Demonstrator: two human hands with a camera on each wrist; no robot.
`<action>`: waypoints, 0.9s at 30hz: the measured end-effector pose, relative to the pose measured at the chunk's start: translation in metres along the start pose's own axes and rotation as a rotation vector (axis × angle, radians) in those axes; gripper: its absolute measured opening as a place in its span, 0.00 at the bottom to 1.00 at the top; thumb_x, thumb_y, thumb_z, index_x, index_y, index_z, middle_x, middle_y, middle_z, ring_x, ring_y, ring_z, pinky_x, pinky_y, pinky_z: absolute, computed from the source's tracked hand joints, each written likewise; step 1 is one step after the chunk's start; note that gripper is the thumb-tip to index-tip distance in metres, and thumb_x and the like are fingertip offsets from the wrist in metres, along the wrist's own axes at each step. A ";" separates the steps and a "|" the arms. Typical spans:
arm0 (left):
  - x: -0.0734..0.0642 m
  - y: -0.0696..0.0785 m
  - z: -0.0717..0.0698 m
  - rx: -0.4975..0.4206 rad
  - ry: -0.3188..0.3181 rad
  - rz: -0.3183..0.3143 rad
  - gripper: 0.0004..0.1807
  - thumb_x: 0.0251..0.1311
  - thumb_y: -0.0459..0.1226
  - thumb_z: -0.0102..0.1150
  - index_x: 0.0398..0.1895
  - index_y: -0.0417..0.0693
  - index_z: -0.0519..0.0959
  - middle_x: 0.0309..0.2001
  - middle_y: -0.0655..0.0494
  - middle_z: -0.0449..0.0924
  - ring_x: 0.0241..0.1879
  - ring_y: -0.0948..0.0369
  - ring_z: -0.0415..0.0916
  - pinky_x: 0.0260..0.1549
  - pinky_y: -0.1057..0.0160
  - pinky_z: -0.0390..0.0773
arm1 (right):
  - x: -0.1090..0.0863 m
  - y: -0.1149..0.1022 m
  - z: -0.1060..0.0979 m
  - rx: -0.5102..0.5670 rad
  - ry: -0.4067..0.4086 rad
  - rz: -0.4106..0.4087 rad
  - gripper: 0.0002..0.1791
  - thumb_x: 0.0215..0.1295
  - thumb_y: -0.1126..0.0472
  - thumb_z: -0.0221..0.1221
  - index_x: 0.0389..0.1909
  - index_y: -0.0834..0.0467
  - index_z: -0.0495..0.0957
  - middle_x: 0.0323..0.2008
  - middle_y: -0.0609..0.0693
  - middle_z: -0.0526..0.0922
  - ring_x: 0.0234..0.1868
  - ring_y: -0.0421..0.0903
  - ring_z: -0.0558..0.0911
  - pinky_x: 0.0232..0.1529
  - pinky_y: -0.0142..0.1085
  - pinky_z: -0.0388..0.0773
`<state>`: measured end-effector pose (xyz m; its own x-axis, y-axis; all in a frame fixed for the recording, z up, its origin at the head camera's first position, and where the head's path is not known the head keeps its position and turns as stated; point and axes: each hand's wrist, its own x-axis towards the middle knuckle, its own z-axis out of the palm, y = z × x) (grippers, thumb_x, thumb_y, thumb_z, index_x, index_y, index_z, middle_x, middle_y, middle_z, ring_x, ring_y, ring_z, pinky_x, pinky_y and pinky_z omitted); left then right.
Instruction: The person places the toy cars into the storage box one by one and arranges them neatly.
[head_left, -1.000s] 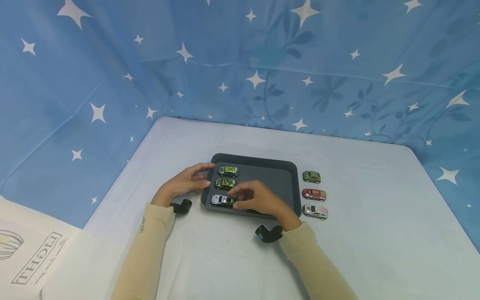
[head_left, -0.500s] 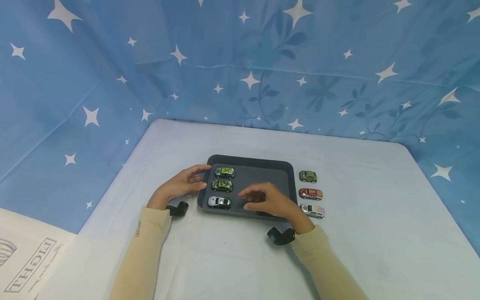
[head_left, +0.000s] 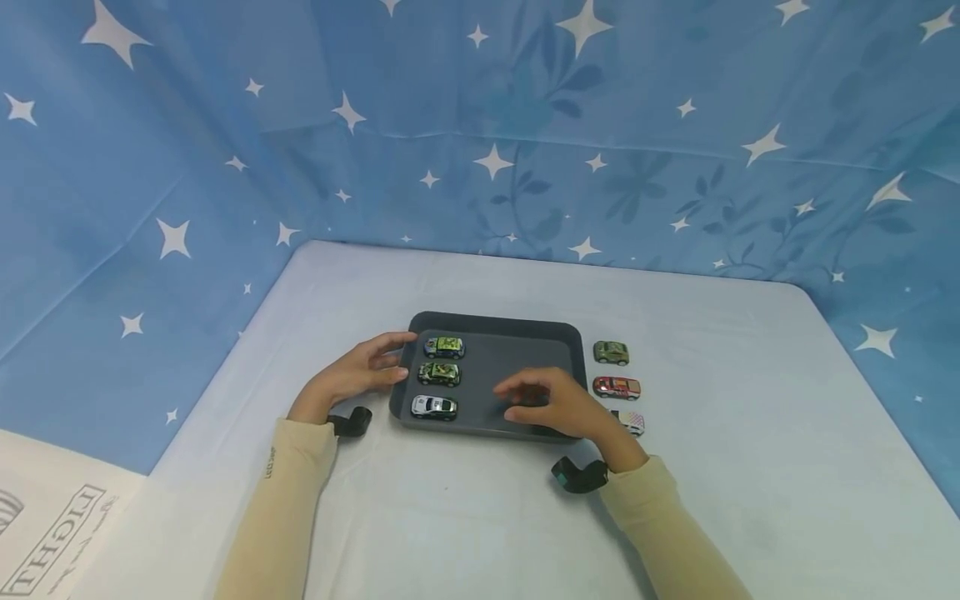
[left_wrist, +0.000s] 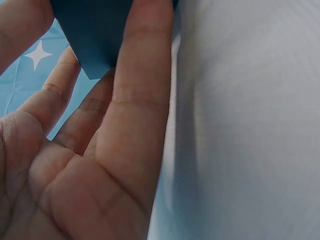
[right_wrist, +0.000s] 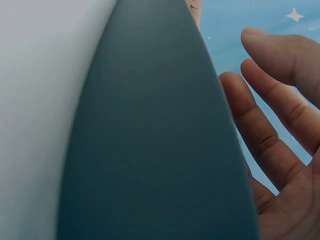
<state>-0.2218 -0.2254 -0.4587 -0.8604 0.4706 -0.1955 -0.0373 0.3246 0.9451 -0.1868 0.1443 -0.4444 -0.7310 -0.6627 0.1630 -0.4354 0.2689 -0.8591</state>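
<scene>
Grey tray (head_left: 491, 354), left hand (head_left: 358, 371) spread at edge, right hand (head_left: 561, 404) loosely parted above, gap beside silver car (head_left: 433, 407)

My left forearm (head_left: 277, 517) and right forearm (head_left: 671, 525) stretch forward, both sleeved. My left hand (head_left: 362, 368) points inward, its fingers lightly bent and the thumb parted from them. My right hand (head_left: 561, 406) slants toward the left one, back upward, fingers gently curved, thumb apart on the side nearer my body.

Indoor table (head_left: 772, 483) beside starry curtains (head_left: 420, 67)
</scene>
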 end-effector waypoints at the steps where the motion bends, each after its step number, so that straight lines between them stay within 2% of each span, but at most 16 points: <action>1: 0.000 0.000 0.000 -0.002 0.000 -0.002 0.39 0.78 0.33 0.61 0.86 0.40 0.57 0.86 0.35 0.48 0.82 0.31 0.50 0.73 0.32 0.65 | -0.001 0.001 -0.001 0.001 0.001 0.002 0.15 0.69 0.71 0.71 0.55 0.69 0.86 0.51 0.62 0.89 0.46 0.50 0.85 0.50 0.39 0.84; 5: 0.000 -0.001 0.001 0.004 -0.006 0.002 0.39 0.78 0.33 0.61 0.86 0.40 0.56 0.86 0.35 0.47 0.82 0.30 0.50 0.73 0.32 0.65 | -0.006 0.002 -0.005 -0.005 0.005 0.010 0.16 0.69 0.70 0.71 0.56 0.69 0.86 0.52 0.62 0.89 0.46 0.50 0.85 0.50 0.39 0.84; 10: 0.000 -0.003 0.000 0.005 -0.008 0.000 0.40 0.78 0.34 0.62 0.87 0.41 0.56 0.86 0.35 0.47 0.82 0.31 0.49 0.73 0.32 0.65 | -0.013 0.003 -0.012 -0.020 0.016 0.028 0.16 0.69 0.70 0.71 0.56 0.68 0.86 0.52 0.61 0.89 0.46 0.45 0.85 0.49 0.37 0.84; 19: -0.001 -0.001 0.000 0.016 -0.015 0.010 0.41 0.77 0.35 0.63 0.87 0.40 0.55 0.86 0.33 0.47 0.82 0.30 0.48 0.73 0.33 0.66 | -0.025 0.003 -0.024 -0.014 0.052 0.050 0.15 0.70 0.71 0.70 0.56 0.69 0.86 0.51 0.64 0.88 0.45 0.41 0.83 0.43 0.37 0.81; 24: -0.002 -0.001 0.000 0.011 -0.021 0.016 0.42 0.78 0.36 0.63 0.87 0.40 0.55 0.86 0.34 0.45 0.82 0.30 0.48 0.73 0.32 0.65 | -0.033 0.002 -0.032 -0.034 0.062 0.048 0.16 0.71 0.70 0.69 0.57 0.68 0.85 0.52 0.63 0.88 0.47 0.42 0.84 0.47 0.41 0.83; 27: -0.002 -0.003 0.001 0.014 -0.022 0.017 0.41 0.78 0.36 0.63 0.87 0.40 0.55 0.86 0.34 0.45 0.82 0.30 0.47 0.73 0.32 0.65 | -0.039 0.003 -0.037 -0.076 0.083 0.065 0.16 0.71 0.69 0.70 0.58 0.66 0.86 0.52 0.61 0.88 0.48 0.40 0.86 0.51 0.46 0.80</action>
<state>-0.2196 -0.2267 -0.4615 -0.8493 0.4943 -0.1854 -0.0154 0.3278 0.9446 -0.1791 0.1975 -0.4354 -0.7985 -0.5828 0.1507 -0.4220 0.3635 -0.8305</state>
